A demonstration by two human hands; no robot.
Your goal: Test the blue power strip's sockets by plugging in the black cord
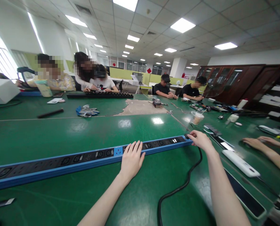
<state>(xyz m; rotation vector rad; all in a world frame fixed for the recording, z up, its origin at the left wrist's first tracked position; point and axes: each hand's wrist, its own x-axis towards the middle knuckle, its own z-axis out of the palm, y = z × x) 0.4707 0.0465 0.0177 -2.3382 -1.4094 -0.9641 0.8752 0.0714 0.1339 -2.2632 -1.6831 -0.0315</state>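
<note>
A long blue power strip (60,163) with black sockets lies across the green table (48,131), running from the left edge up to the right. My left hand (132,158) lies flat on its middle, fingers stretched out over the sockets. My right hand (201,140) is closed on the strip's right end, where a black cable (177,190) leaves it and curls back toward me.
A white device (240,163) and a dark phone (245,196) lie right of my arm. Another person's hands (259,142) rest at the far right. Gloves (87,110), a black bar (50,113), a cup (197,118) and a second strip (99,95) lie farther off. Several people sit behind.
</note>
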